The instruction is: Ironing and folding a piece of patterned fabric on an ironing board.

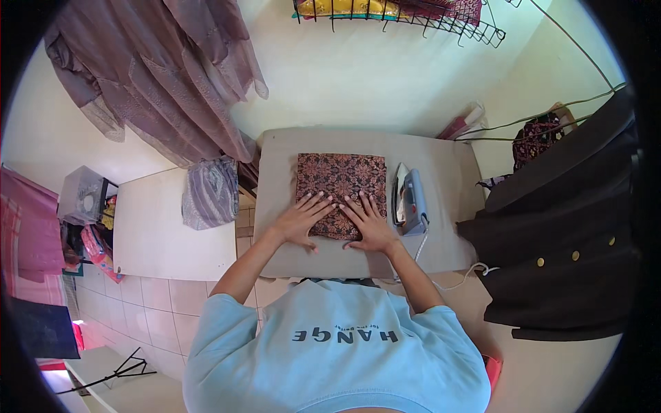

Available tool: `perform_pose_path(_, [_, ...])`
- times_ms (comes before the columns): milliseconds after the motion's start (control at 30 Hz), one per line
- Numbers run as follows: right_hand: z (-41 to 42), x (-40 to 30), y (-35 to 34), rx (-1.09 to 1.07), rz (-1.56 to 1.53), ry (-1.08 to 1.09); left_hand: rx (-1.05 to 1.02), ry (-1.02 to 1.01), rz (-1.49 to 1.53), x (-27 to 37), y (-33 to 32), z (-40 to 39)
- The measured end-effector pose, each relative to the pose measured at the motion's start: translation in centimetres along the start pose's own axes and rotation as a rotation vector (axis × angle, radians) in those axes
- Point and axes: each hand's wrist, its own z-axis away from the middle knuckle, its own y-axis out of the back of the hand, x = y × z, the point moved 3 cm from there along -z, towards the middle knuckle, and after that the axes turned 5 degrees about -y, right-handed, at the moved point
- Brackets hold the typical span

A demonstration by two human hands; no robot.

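Note:
A dark cloth with a reddish floral pattern (341, 173) lies folded in a flat rectangle on a padded ironing table (444, 165). My left hand (304, 219) rests palm down on its lower left part, fingers spread, with the thumb on the table cover. On its lower right part my right hand (373, 224) lies flat, fingers apart and thumb near the cloth's front edge. Neither hand grips anything. Just right of the cloth, a blue electric iron (412, 201) lies on its side on the table, its soleplate facing the cloth and its cord running towards the front edge.
A white table (155, 227) at the left holds a folded grey-purple cloth (209, 193). A long mauve garment (165, 77) hangs above it. At the right hangs a dark garment with gold buttons (563, 248). A black wire rack (413, 18) with fabrics is on the wall.

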Motion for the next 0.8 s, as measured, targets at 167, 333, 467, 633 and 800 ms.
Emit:
perform_pose_path(167, [-0.5,1.8,-1.1,0.05,-0.021,0.048,0.053,0.016,0.135,-1.9,-1.0,-0.6])
perform_pose_path(333, [-3.7,2.5,2.9,0.231,-0.302,-0.052,0.348,0.091,0.379,-3.7,3.2,-2.3])
perform_pose_path(467, [-7.1,2.5,10.0,0.542,-0.047,0.008,0.62,0.044,0.142,-4.6,9.9,-4.1])
perform_pose_path(633, [-6.5,3.0,7.6,0.407,-0.079,0.006,0.482,0.036,0.088,-5.1,8.6,-3.4])
perform_pose_path(800, [-0.8,2.0,-0.3,0.128,-0.063,-0.01,0.038,0.134,0.167,-4.2,0.7,-0.7])
